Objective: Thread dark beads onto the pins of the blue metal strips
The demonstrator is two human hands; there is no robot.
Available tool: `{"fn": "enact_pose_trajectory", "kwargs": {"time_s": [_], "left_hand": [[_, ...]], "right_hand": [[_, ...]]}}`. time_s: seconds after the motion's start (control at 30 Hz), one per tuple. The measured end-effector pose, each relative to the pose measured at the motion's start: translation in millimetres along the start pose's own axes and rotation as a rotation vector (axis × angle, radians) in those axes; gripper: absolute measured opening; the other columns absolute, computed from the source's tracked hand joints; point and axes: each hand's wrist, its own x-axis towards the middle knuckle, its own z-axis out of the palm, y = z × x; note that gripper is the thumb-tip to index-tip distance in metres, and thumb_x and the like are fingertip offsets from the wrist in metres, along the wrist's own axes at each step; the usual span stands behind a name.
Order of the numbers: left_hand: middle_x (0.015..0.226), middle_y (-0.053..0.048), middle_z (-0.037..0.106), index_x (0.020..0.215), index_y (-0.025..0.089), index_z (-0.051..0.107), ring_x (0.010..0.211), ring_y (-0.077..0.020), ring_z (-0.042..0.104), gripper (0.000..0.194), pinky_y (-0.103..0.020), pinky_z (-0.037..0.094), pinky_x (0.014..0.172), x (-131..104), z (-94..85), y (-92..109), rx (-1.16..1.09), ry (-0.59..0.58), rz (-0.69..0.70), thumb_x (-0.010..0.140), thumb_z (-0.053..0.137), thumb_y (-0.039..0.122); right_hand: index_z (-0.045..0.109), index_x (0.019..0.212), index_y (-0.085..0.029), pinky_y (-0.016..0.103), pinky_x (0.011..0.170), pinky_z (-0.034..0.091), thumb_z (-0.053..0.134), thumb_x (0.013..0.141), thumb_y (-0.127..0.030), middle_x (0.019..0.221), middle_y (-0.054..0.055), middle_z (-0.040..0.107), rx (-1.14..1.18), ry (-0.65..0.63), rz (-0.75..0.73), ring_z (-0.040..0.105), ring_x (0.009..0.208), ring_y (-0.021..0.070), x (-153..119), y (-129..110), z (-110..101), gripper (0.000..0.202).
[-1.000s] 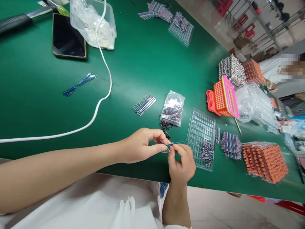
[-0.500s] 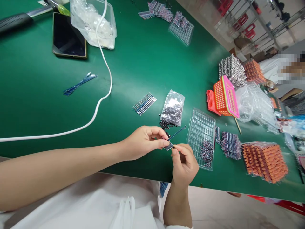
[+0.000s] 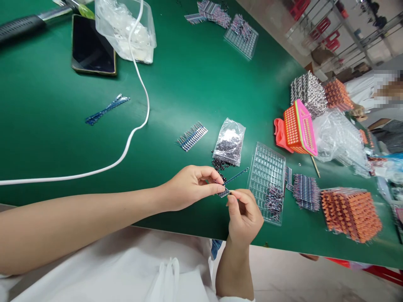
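Observation:
My left hand [image 3: 195,188] pinches a thin blue strip [image 3: 236,175] that sticks out to the upper right between its fingers. Close against it, my right hand [image 3: 245,216] has thumb and forefinger pressed together at the strip's lower end, on something small and dark that I cannot make out. Just above the hands, small dark beads [image 3: 219,164] are spilled at the mouth of a clear bag [image 3: 229,142]. Up and left of them lies a strip with pins [image 3: 192,136]. To the right is a clear compartment tray [image 3: 262,167] with small wired parts in its lower right.
A white cable [image 3: 127,144] curves across the green table [image 3: 176,75]. Phone [image 3: 93,48], plastic box [image 3: 147,35] and blue strips [image 3: 107,110] lie left. An orange-pink basket [image 3: 299,126], plastic bags [image 3: 336,134] and orange stacks [image 3: 351,214] stand right. Another person's hand shows far right.
The whole view has shifted slightly, with things a little further right. Both hands keep nearly the same pose at the strip.

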Motion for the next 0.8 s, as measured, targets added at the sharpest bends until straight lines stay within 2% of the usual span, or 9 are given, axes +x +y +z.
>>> {"fn": "enact_pose_trajectory", "kwargs": {"time_s": [0.47,0.8], "left_hand": [[0.080,-0.001,0.068,0.083,0.017,0.070,0.078,-0.0170,0.062,0.020,-0.030,0.049,0.075,-0.9,-1.6,1.7,0.175,0.026,0.043,0.081,0.071,0.037],[0.079,-0.001,0.069,0.082,0.018,0.070,0.078,-0.0168,0.063,0.020,-0.028,0.050,0.075,-1.7,-2.3,3.8,0.200,0.037,0.054,0.081,0.072,0.038]], "right_hand": [[0.072,0.093,-0.023,0.027,0.058,0.046,0.066,0.088,-0.013,0.080,0.001,0.064,-0.013,-0.028,0.001,0.061,0.072,0.0144,0.8,0.0,-0.3,0.013],[0.070,0.092,-0.023,0.028,0.056,0.047,0.065,0.089,-0.017,0.079,0.002,0.063,-0.043,-0.019,0.007,0.061,0.070,0.0152,0.8,-0.2,-0.1,0.009]]}}
